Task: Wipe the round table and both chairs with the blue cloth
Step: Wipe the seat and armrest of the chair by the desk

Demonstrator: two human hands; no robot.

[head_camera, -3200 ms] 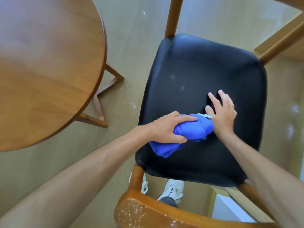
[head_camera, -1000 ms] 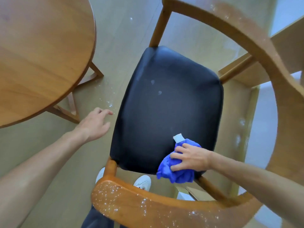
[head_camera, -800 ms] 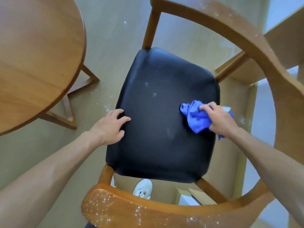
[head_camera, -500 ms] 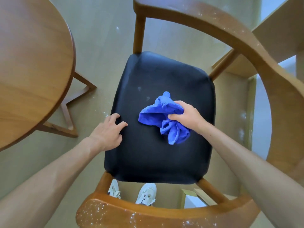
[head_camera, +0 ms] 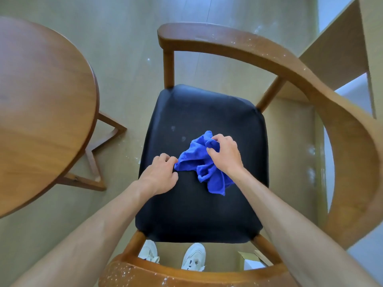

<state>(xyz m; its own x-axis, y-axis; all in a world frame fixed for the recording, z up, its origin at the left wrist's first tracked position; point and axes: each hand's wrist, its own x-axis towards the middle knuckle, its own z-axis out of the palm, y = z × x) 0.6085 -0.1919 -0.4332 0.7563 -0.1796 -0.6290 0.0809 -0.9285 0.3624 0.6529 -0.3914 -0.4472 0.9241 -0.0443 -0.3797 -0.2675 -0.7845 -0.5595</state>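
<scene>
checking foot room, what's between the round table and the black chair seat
In the head view, only bare floor with white specks, plus the round table's wooden leg; nothing reaches the black seat.

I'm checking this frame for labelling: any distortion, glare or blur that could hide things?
Head view: wide-angle bending curves the chair's armrest and round table; soft sheen on the black seat partly masks pale spots; blue cloth, left hand and right hand are sharp, no motion blur.
</scene>
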